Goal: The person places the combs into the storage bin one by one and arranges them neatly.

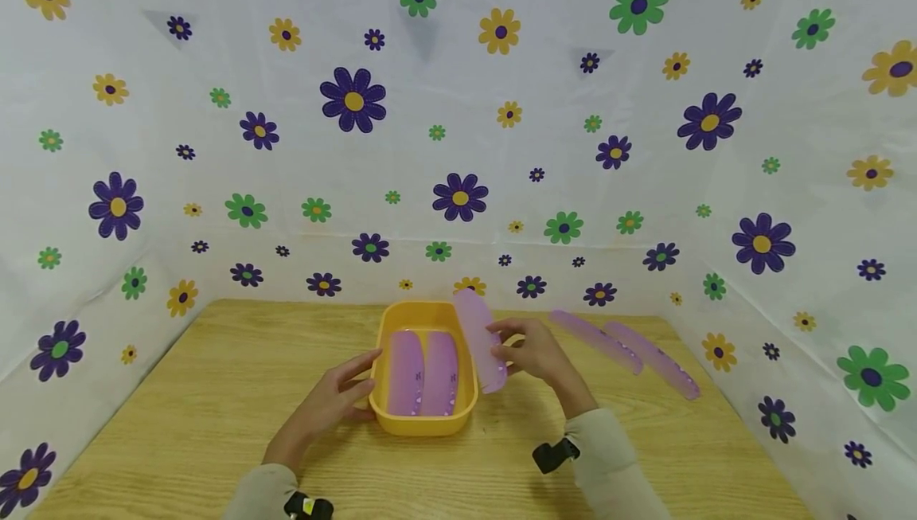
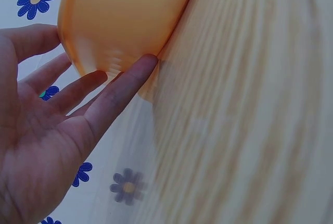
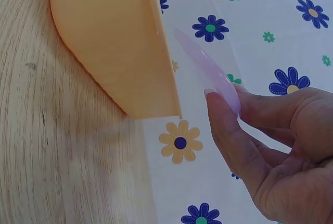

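Observation:
My right hand [image 1: 533,351] pinches a translucent purple comb [image 1: 478,337] between thumb and fingers. It holds the comb tilted over the right rim of a yellow plastic tub [image 1: 423,426]. In the right wrist view the same comb [image 3: 210,67] appears nearly edge-on, raised beside the tub's wall [image 3: 114,52]. Two like combs lie side by side inside the tub: a left one [image 1: 405,373] and a right one [image 1: 440,373]. My left hand [image 1: 333,392] rests its extended fingertips against the tub's left side, also seen in the left wrist view, where the fingers [image 2: 122,86] are fairly straight.
Two more purple combs, one nearer the tub [image 1: 598,341] and one farther right [image 1: 655,361], lie overlapping on the wooden table [image 1: 286,345]. A white flower-print cloth [image 1: 444,162] walls the back and both sides of the table.

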A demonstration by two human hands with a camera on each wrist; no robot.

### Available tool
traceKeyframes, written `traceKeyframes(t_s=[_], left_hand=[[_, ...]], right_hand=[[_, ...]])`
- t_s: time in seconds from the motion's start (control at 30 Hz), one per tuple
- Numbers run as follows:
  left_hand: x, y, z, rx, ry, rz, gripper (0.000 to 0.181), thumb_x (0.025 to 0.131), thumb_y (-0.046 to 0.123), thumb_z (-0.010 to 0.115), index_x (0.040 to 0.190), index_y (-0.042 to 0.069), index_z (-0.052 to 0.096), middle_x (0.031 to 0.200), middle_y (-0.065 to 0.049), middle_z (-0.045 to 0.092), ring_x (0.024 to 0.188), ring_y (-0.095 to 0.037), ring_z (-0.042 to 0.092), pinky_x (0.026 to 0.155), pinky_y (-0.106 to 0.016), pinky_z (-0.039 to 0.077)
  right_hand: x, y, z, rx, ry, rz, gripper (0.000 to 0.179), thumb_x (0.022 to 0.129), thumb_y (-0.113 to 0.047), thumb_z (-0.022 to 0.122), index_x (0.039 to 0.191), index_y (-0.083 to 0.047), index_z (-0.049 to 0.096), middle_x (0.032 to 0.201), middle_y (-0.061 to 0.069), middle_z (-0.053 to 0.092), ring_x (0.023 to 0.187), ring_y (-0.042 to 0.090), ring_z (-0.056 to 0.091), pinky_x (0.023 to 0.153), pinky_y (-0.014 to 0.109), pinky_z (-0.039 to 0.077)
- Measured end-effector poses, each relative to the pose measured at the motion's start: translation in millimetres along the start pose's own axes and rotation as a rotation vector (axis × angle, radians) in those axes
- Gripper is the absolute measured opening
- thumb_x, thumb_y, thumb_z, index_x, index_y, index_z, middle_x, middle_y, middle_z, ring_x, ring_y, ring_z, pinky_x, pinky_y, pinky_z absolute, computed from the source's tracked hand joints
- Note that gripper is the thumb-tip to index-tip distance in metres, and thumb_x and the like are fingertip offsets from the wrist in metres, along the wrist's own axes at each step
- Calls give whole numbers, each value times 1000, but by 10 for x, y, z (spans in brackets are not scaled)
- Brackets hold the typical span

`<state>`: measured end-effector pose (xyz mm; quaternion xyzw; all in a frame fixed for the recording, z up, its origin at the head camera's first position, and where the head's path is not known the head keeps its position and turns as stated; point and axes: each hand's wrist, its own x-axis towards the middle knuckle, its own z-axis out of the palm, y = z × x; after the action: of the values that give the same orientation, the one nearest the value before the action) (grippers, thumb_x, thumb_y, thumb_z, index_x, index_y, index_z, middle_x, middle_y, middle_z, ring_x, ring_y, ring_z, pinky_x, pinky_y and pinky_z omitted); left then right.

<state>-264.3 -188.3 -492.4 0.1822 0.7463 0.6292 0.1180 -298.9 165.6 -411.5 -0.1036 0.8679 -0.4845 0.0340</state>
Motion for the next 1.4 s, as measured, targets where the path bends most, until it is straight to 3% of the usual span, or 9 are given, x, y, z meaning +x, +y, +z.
traceKeyframes(t_s=[0.47, 0.7, 1.1, 1.4], left_hand=[[20, 57, -13, 35, 8, 17, 61, 109, 19, 51, 164, 6, 26, 169, -30, 18, 141, -54, 45, 90, -44, 65], [22, 48, -23, 32, -13, 34, 61, 110, 18, 50, 164, 6, 25, 169, -32, 16, 142, -56, 43, 89, -44, 65], [-2, 19, 8, 23, 6, -4, 60, 110, 20, 50, 164, 7, 26, 169, -30, 17, 143, -54, 43, 90, -44, 65], [1, 11, 20, 1, 5, -21, 60, 110, 21, 50, 164, 9, 26, 170, -29, 16, 144, -55, 42, 90, -44, 65]], right_hand=[[48, -100, 135, -4, 3, -8, 33, 93, 0, 73, 126, -3, 72, 110, 17, 70, 75, 18, 71, 63, 35, 66], [26, -112, 214, 5, -26, -35, 33, 92, 3, 72, 125, 0, 71, 109, 20, 69, 74, 18, 70, 66, 43, 67], [-6, -141, 386, 24, -50, -46, 32, 92, 3, 73, 124, 1, 71, 106, 19, 68, 70, 16, 66, 67, 47, 67], [5, -180, 468, -4, -75, -50, 32, 92, -2, 74, 124, -1, 72, 106, 17, 69, 70, 15, 65, 63, 38, 66]])
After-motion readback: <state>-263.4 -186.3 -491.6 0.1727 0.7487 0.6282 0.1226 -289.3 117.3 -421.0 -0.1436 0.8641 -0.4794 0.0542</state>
